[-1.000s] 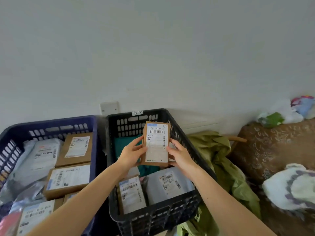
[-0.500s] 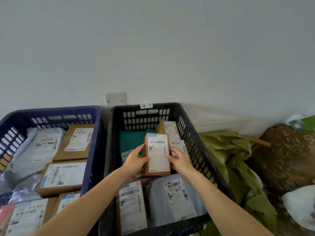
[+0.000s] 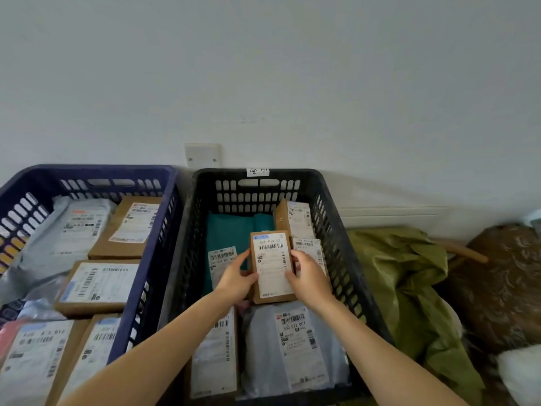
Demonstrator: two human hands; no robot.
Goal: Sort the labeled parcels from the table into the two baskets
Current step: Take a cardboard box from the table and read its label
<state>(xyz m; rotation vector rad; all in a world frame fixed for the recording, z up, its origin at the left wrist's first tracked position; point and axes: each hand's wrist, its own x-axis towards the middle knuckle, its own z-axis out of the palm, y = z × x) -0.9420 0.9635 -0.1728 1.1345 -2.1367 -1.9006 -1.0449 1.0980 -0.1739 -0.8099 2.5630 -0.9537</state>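
We hold the small cardboard parcel [image 3: 272, 266] label-up over the black basket [image 3: 339, 218] at frame centre, long axis toward the wall, left hand [image 3: 235, 280] and right hand [image 3: 311, 278] pinching its long sides.

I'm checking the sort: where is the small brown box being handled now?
Head view, centre: the small brown box is held between the left hand and right hand in the black basket, just beyond the grey mailer.

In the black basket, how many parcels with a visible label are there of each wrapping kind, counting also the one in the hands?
Brown cardboard boxes: 3 (held box, back box, front box)
Grey bag: 1
Teal bag: 1
Half-hidden parcel, wrapping not visible: 1
Total: 6
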